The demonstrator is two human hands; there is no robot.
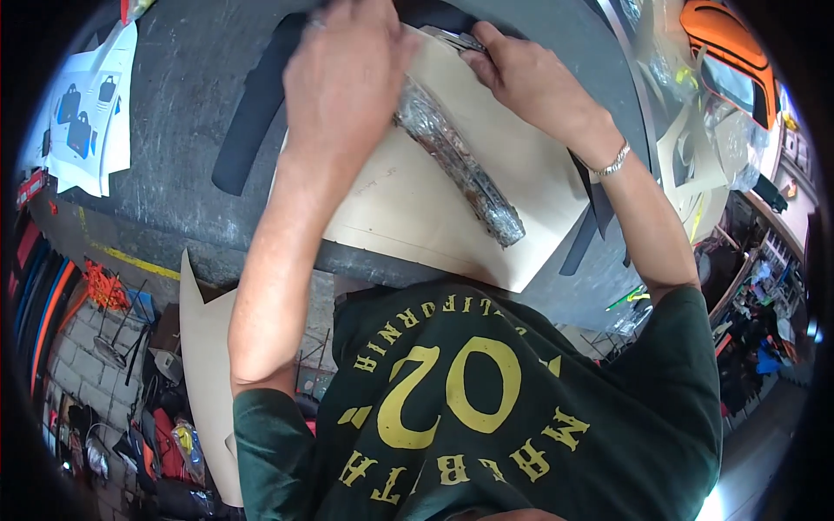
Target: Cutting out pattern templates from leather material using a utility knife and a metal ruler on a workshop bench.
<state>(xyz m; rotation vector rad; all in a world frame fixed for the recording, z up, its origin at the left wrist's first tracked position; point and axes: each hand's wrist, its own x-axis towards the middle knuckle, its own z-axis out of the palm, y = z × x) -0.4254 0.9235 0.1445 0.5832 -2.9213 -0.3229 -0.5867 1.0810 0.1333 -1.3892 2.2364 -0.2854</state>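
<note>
A tan sheet of card [382, 213] lies on the dark worktable. Across it rests a rusty metal bar [460, 161], wrapped in clear plastic and slanting toward me. At the far end of the bar is my left hand [347, 82], back up; its fingers are smeared by motion and partly cut off by the top edge. My right hand [530, 82] is closed around a slim silver metal tool [452, 39] at the card's far edge; the tool's exact kind does not show. Black material [256, 130] shows out from under the card on the left and at the far side.
Printed sheets with bag pictures [87, 113] lie at the table's left. On the right are clear plastic and card scraps [695, 156] and an orange-and-black case [730, 61]. A large card piece [208, 373] stands below the table's near edge on the left.
</note>
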